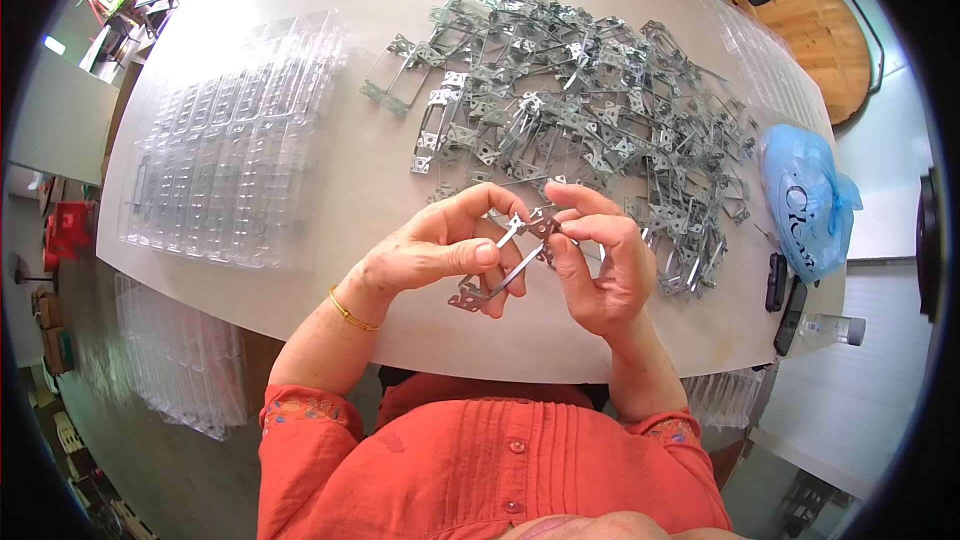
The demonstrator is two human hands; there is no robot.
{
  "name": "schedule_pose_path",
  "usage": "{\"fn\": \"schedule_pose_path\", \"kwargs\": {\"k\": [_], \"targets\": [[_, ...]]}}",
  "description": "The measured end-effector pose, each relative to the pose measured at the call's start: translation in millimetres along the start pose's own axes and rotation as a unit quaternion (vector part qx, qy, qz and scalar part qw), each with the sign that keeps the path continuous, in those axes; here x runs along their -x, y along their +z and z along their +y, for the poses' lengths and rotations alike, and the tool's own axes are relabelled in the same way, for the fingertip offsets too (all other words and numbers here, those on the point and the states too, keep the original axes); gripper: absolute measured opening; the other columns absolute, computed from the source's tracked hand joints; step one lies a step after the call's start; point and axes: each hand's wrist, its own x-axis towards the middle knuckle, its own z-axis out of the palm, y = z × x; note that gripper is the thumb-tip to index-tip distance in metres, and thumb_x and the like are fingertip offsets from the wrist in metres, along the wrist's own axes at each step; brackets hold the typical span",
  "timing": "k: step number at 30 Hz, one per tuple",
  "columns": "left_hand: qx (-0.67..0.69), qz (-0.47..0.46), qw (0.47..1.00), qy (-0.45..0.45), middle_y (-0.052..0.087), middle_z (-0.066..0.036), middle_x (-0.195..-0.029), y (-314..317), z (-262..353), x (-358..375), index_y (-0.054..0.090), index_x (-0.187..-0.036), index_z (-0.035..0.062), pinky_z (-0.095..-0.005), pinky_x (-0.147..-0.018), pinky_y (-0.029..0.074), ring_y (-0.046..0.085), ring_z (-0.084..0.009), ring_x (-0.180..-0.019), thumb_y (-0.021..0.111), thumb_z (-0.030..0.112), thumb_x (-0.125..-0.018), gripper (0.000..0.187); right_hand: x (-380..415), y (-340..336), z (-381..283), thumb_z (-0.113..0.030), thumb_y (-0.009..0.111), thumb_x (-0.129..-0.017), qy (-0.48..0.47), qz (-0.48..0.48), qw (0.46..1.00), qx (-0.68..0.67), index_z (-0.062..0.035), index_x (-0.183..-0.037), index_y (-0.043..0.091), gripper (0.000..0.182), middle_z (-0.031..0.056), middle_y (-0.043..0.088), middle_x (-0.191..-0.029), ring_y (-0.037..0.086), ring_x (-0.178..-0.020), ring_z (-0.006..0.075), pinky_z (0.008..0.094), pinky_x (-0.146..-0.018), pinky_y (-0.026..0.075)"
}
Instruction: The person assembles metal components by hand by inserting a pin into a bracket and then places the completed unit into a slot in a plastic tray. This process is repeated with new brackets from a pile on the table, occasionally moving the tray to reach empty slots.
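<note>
HEAD VIEW: BIMANUAL HOLD

L hand (435,248): fingers curled, grasping a metal bracket (516,269) w/ thumb at near side. R hand (608,275): thumb & fingertips pinching the bracket's upper end; exact contact partly hidden by fingers. Bracket pos.: btwn both hands, over front part of worktable (300,312), tilted, one end plate lower & toward L hand. L wrist carries a gold-coloured bangle (353,311).

Beyond the hands, ctr. to R: heap of metal brackets (570,100), pcs. overlapping at mixed angles. L side of table: clear plastic trays (235,140), ribbed in rows. Far R: further clear plastic sheets (768,65). R edge: blue plastic bag (803,202), printed w/ lettering; nr. it, a small black item (776,282), type unclear, & a clear bottle (832,328) lying on its side.
</note>
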Motion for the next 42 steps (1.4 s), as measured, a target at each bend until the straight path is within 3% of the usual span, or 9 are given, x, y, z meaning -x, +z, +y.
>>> {"fn": "schedule_pose_path", "kwargs": {"k": [3, 10, 15, 19, 25, 35, 37, 40, 42], "targets": [[0.01, -0.025, 1.0, -0.007, 0.072, -0.021, -0.096, -1, 2, 0, 0.041, -0.134, 0.0031, -0.031, -0.057, 0.053, 0.073, -0.0238, -0.07, 0.069, 0.037, -0.098, 0.058, 5, 0, 3, 0.005, 0.071, -0.087, 0.045, -0.036, 0.991, -0.119, -0.0018, -0.105, 0.056, 0.024, 0.0223, 0.073, -0.106, 0.074, -0.086, 0.0239, 0.0303, -0.071, 0.059], [0.078, -0.045, 0.996, 0.0, 0.071, -0.025, -0.092, -5, 0, 3, 0.041, -0.133, 0.0028, -0.0305, -0.05, 0.049, 0.071, -0.0251, -0.065, 0.071, 0.036, -0.096, 0.058, 7, 0, 4, 0.012, 0.067, -0.084, 0.042, -0.036, 0.986, -0.158, -0.0009, -0.109, 0.057, 0.03, 0.0197, 0.072, -0.106, 0.075, -0.088, 0.0244, 0.0321, -0.075, 0.06], [0.11, -0.12, 0.987, 0.003, 0.071, -0.026, -0.087, -7, -2, 3, 0.044, -0.132, 0.0028, -0.0317, -0.051, 0.049, 0.07, -0.0262, -0.063, 0.073, 0.034, -0.095, 0.057, 0, 0, 12, 0.012, 0.072, -0.083, -0.048, -0.093, 0.994, -0.023, -0.0018, -0.11, 0.063, 0.032, 0.014, 0.072, -0.104, 0.073, -0.083, 0.0236, 0.033, -0.068, 0.059], [0.127, -0.107, 0.986, 0.031, 0.071, -0.025, -0.09, -6, -1, 4, 0.043, -0.133, 0.0036, -0.033, -0.055, 0.052, 0.07, -0.0267, -0.064, 0.072, 0.034, -0.095, 0.056, 1, 2, 19, 0.008, 0.074, -0.084, -0.057, -0.086, 0.994, 0.041, -0.003, -0.107, 0.067, 0.026, 0.0131, 0.072, -0.1, 0.071, -0.076, 0.0234, 0.0312, -0.061, 0.056], [0.057, 0.008, 0.997, 0.056, 0.071, -0.018, -0.095, -4, 1, 0, 0.041, -0.133, 0.008, -0.0325, -0.066, 0.053, 0.071, -0.0234, -0.072, 0.069, 0.032, -0.099, 0.05, -1, -2, -2, 0.006, 0.072, -0.088, 0.058, -0.018, 0.998, -0.002, -0.0019, -0.104, 0.069, 0.018, 0.0057, 0.07, -0.081, 0.058, -0.054, 0.0086, 0.0244, -0.048, 0.043], [-0.078, 0.07, 0.994, 0.036, 0.072, -0.017, -0.096, -1, -1, -2, 0.045, -0.128, 0.0053, -0.0312, -0.066, 0.055, 0.071, -0.0205, -0.076, 0.078, 0.024, -0.093, 0.051, 3, -2, -7, 0.003, 0.072, -0.09, 0.118, -0.04, 0.992, -0.006, -0.0035, -0.096, 0.065, 0.011, 0.0018, 0.065, -0.072, 0.056, -0.054, 0.0055, 0.0236, -0.047, 0.041], [-0.192, 0.067, 0.977, 0.066, 0.072, -0.014, -0.095, -1, -2, -3, 0.047, -0.127, 0.0046, -0.0299, -0.07, 0.055, 0.071, -0.019, -0.086, 0.08, 0.021, -0.091, 0.051, 8, -6, -7, 0.002, 0.07, -0.091, 0.225, -0.07, 0.968, -0.087, -0.0039, -0.093, 0.063, 0.01, -0.0004, 0.061, -0.068, 0.051, -0.055, 0.001, 0.0223, -0.047, 0.037], [-0.274, 0.059, 0.957, 0.081, 0.072, -0.014, -0.097, -2, -2, -2, 0.048, -0.127, 0.0038, -0.0296, -0.075, 0.056, 0.071, -0.0192, -0.093, 0.08, 0.02, -0.091, 0.051, 4, -10, -12, 0.002, 0.068, -0.093, 0.278, -0.094, 0.95, -0.107, -0.0041, -0.092, 0.062, 0.008, -0.0034, 0.057, -0.066, 0.047, -0.056, -0.0013, 0.0213, -0.047, 0.034], [-0.23, 0.071, 0.968, 0.075, 0.071, -0.014, -0.099, -2, -2, -2, 0.048, -0.129, 0.0034, -0.0312, -0.077, 0.056, 0.071, -0.0208, -0.094, 0.079, 0.021, -0.091, 0.052, 4, -13, -11, 0.001, 0.068, -0.094, 0.287, -0.1, 0.945, -0.123, -0.004, -0.092, 0.062, 0.008, -0.0044, 0.056, -0.066, 0.046, -0.056, -0.0008, 0.0212, -0.048, 0.034]]}}
